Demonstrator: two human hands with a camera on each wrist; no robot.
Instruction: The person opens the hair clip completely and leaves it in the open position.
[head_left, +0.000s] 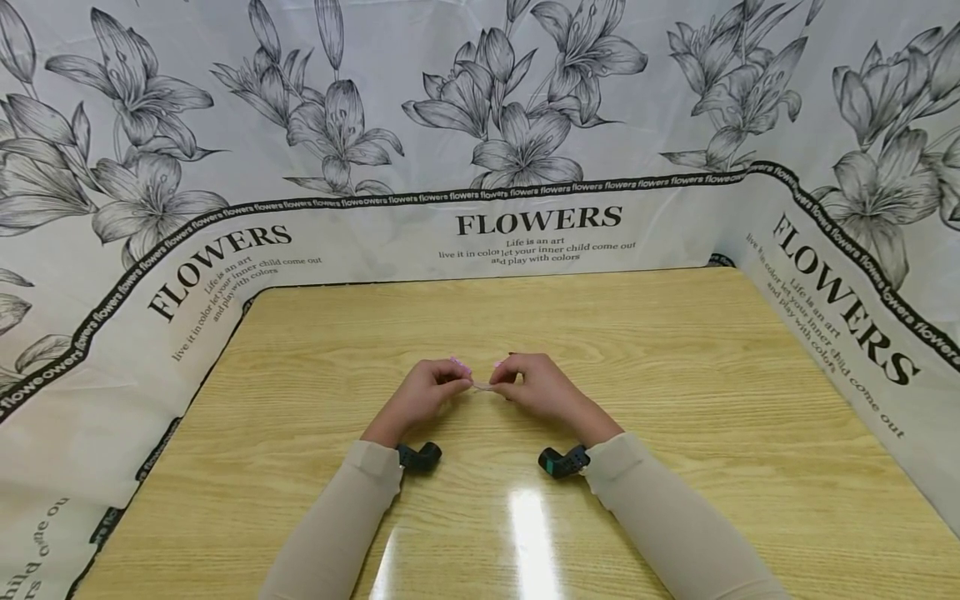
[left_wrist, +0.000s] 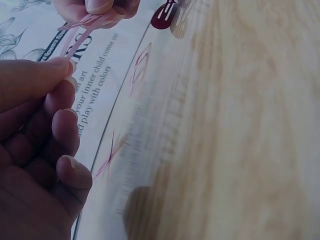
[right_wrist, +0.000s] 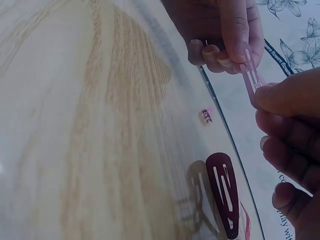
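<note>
A slim pink snap hair clip [right_wrist: 250,75] is stretched between my two hands. My left hand [head_left: 427,387] pinches one end between thumb and forefinger, its other fingers loosely curled in the left wrist view. At the opposite end, the thumb and forefinger of my right hand [head_left: 540,385] pinch the clip. A dark red snap hair clip [right_wrist: 222,192] lies on the table close by my right hand. Two thin pink pieces [left_wrist: 140,69] lie on the table near my left hand in the left wrist view, too blurred to name.
The wood-grain table [head_left: 637,333] is bounded at the back and sides by a white flower-print cloth [head_left: 375,242]. A small pink-and-dark striped piece [right_wrist: 206,116] lies on the table past the red clip. Each wrist wears a black camera mount [head_left: 420,457].
</note>
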